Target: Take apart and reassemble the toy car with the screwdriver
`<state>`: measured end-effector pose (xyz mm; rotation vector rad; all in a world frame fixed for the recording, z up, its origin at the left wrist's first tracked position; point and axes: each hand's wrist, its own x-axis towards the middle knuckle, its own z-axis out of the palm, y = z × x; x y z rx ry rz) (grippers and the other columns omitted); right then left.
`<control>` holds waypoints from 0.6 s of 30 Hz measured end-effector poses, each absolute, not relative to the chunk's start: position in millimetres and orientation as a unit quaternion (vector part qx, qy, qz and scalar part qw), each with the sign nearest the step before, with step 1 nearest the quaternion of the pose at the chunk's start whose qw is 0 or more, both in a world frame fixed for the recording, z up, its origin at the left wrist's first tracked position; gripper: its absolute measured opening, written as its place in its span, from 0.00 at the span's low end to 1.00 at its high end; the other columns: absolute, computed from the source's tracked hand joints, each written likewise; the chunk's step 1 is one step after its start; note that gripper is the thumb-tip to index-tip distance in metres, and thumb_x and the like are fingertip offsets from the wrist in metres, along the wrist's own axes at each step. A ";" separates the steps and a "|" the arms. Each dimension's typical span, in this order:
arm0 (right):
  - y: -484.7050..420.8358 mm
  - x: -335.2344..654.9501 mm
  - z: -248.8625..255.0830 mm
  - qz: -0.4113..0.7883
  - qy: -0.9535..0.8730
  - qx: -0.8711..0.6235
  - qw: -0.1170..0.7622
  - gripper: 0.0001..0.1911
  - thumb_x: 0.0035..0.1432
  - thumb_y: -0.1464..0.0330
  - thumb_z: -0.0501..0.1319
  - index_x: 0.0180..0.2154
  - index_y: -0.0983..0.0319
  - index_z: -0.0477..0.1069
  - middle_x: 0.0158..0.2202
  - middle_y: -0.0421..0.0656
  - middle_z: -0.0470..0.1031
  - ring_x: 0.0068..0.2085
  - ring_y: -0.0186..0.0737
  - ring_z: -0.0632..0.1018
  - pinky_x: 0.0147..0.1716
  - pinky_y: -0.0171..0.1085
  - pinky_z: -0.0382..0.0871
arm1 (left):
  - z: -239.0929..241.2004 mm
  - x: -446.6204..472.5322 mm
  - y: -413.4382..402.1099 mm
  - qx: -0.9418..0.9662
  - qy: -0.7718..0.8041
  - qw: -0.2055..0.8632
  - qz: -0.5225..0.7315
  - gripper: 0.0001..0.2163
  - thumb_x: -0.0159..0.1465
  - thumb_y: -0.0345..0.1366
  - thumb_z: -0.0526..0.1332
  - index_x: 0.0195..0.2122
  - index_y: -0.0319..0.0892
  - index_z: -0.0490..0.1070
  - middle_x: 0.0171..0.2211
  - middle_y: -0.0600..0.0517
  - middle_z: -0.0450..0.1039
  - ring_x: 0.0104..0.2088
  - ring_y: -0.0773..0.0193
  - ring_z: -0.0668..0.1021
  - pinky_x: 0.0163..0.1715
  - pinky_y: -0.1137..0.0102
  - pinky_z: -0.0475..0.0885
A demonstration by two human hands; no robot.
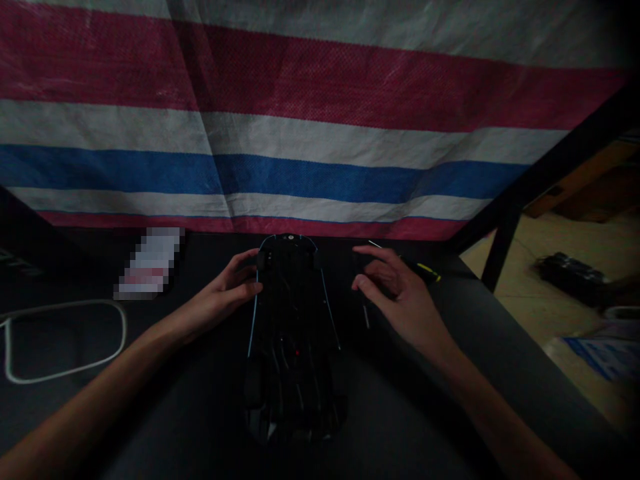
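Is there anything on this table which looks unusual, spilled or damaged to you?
One thing: the toy car lies underside up on the dark table, the left hand at its side, instead of right way up. I see no spill or breakage, but the picture is too dim to show small damage.

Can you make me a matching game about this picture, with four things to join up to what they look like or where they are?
Things:
1. toy car
2. screwdriver
3. left hand
4. striped sheet

Clues:
A. red, white and blue
B. at the toy car's side
C. black and yellow
D. underside up

Right pairs: 1-D, 2-C, 3-B, 4-A
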<state>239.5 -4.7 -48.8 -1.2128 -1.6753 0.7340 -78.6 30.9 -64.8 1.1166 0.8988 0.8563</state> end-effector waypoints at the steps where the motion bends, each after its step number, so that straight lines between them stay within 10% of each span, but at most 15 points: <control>1: -8.7 237.3 -44.3 0.299 -0.656 -0.473 0.506 0.20 0.67 0.65 0.65 0.58 0.52 0.66 0.36 0.37 0.79 0.39 0.39 0.82 0.41 0.39 0.76 | -65.2 -78.9 30.9 0.496 0.399 0.672 0.379 0.30 0.63 0.39 0.72 0.65 0.59 0.64 0.67 0.52 0.68 0.65 0.47 0.72 0.66 0.53 0.66; 18: -25.9 222.4 -43.2 0.227 -0.671 -0.378 0.597 0.27 0.63 0.77 0.67 0.57 0.52 0.60 0.45 0.39 0.82 0.46 0.40 0.85 0.51 0.43 0.81 | -73.7 -82.2 33.4 0.487 0.385 0.685 0.382 0.31 0.63 0.39 0.73 0.66 0.61 0.64 0.66 0.52 0.68 0.64 0.48 0.72 0.66 0.52 0.64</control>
